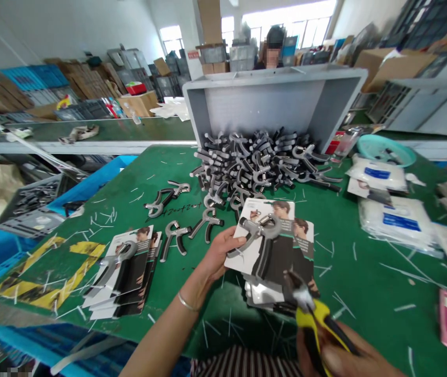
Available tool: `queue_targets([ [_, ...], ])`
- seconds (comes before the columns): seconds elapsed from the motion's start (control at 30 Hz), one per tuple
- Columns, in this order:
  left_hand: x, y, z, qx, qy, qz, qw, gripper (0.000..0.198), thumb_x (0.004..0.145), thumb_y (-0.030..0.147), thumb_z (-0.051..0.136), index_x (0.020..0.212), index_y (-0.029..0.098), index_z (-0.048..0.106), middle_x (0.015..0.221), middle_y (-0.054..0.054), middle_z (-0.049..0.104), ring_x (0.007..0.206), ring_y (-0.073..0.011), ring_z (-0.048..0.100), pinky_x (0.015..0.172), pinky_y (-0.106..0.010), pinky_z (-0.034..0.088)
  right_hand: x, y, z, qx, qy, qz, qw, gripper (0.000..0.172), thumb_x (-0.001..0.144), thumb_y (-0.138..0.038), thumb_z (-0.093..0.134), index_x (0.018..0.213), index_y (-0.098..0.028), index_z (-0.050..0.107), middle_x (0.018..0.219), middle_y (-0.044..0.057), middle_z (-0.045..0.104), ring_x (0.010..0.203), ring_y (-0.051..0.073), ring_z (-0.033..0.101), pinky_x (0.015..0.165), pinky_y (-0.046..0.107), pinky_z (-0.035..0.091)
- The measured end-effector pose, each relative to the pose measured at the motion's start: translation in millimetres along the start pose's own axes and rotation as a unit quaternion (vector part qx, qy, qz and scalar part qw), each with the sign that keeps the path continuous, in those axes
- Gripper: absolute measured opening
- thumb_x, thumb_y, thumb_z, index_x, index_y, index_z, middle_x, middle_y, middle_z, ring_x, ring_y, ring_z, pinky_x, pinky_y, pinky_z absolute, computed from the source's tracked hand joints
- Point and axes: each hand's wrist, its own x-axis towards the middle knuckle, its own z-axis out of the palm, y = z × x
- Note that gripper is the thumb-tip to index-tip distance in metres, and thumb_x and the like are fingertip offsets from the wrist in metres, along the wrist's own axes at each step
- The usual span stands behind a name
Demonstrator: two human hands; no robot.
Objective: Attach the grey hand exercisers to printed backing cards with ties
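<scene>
My left hand (223, 252) grips the left edge of a printed card (282, 251) that carries a grey and black hand grip (260, 235). Beneath it lies a stack of similar cards (263, 294). In my right hand (341, 351), at the lower right, are cutting pliers (313, 324) with yellow and black handles, their jaws close to the card's lower right part. Another pile of cards with a hand grip on top (121, 272) lies at the left. Several loose hand grips (175, 240) sit between that pile and the heap.
A tipped grey crate (263, 102) spills a heap of hand grips (255, 162) at the back of the green table (365, 293). Plastic packs (400, 222), a turquoise bowl (386, 149) and a pink object (446, 319) are at the right. A person (274, 50) is behind the crate.
</scene>
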Motion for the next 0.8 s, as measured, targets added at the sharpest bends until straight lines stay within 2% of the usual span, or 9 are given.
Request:
queue_targets([
  [0.07,2,-4,0.6,-0.022,0.066,0.068,0.995,0.048,0.076,0.037,0.074,0.116,0.013,0.063,0.106,-0.009,0.073,0.082,-0.0186,0.068,0.072,-0.026,0.050,10,4,3,0.063,0.002,-0.042,0.997,0.045,0.092,-0.053,0.057,0.121,-0.019,0.059,0.072,0.001,0.061,0.042,0.003,0.043,0.039,0.013,0.030],
  [0.1,1,-4,3.0,-0.024,0.092,0.105,0.990,0.046,0.078,0.036,0.073,0.117,0.015,0.061,0.111,-0.008,0.072,0.088,-0.0190,0.068,0.076,-0.027,0.051,16,4,4,0.071,-0.005,-0.049,0.996,0.048,0.092,-0.051,0.058,0.129,-0.020,0.056,0.079,0.003,0.064,0.048,0.005,0.052,0.044,0.014,0.036],
  [0.17,-2,-4,10.6,-0.021,0.129,0.167,0.977,0.045,0.081,0.034,0.072,0.121,0.019,0.058,0.122,-0.007,0.068,0.103,-0.0203,0.066,0.088,-0.030,0.051,27,4,6,0.062,-0.042,-0.035,0.997,0.054,0.089,-0.044,0.064,0.137,-0.022,0.052,0.095,0.008,0.069,0.075,0.015,0.068,0.065,0.022,0.050],
  [0.23,-5,-5,19.2,-0.020,0.148,0.206,0.967,0.045,0.083,0.032,0.071,0.124,0.022,0.054,0.130,-0.006,0.064,0.115,-0.0209,0.062,0.098,-0.032,0.048,37,2,10,0.081,-0.079,-0.017,0.993,0.058,0.085,-0.041,0.068,0.137,-0.019,0.055,0.101,0.012,0.070,0.098,0.023,0.068,0.082,0.030,0.050],
  [0.27,-6,-6,23.0,-0.020,0.154,0.217,0.964,0.044,0.084,0.031,0.070,0.124,0.023,0.053,0.131,-0.005,0.063,0.117,-0.0209,0.061,0.100,-0.033,0.047,42,2,13,0.108,-0.095,-0.009,0.990,0.059,0.084,-0.042,0.068,0.136,-0.018,0.056,0.103,0.014,0.071,0.102,0.025,0.067,0.084,0.031,0.049],
  [0.4,-9,-11,31.3,-0.029,0.171,0.239,0.955,0.036,0.090,0.031,0.062,0.124,0.023,0.051,0.131,-0.006,0.063,0.118,-0.0198,0.060,0.103,-0.035,0.046,61,5,21,0.205,-0.114,-0.027,0.972,0.061,0.087,-0.049,0.060,0.139,-0.016,0.054,0.103,0.017,0.071,0.089,0.023,0.069,0.075,0.029,0.049],
  [0.63,-10,-14,34.0,-0.035,0.180,0.229,0.956,0.045,0.089,0.036,0.062,0.130,0.024,0.048,0.133,-0.007,0.061,0.120,-0.0220,0.060,0.102,-0.035,0.047,78,17,17,0.243,-0.095,-0.044,0.964,0.061,0.087,-0.047,0.057,0.141,-0.019,0.050,0.099,0.012,0.067,0.077,0.021,0.067,0.063,0.026,0.049],
  [0.73,-12,-15,37.0,-0.046,0.172,0.229,0.957,0.044,0.088,0.036,0.063,0.129,0.025,0.049,0.131,-0.006,0.062,0.118,-0.0227,0.061,0.102,-0.036,0.047,79,14,17,0.266,-0.094,-0.066,0.957,0.052,0.090,-0.046,0.054,0.132,-0.017,0.057,0.083,0.007,0.063,0.065,0.015,0.062,0.055,0.022,0.046],
  [0.8,-14,-15,37.9,-0.055,0.164,0.222,0.959,0.046,0.088,0.036,0.064,0.130,0.025,0.049,0.130,-0.006,0.063,0.118,-0.0232,0.061,0.101,-0.036,0.048,80,11,18,0.281,-0.108,-0.072,0.951,0.046,0.090,-0.046,0.054,0.126,-0.017,0.061,0.071,0.001,0.054,0.053,0.010,0.051,0.046,0.017,0.040],
])
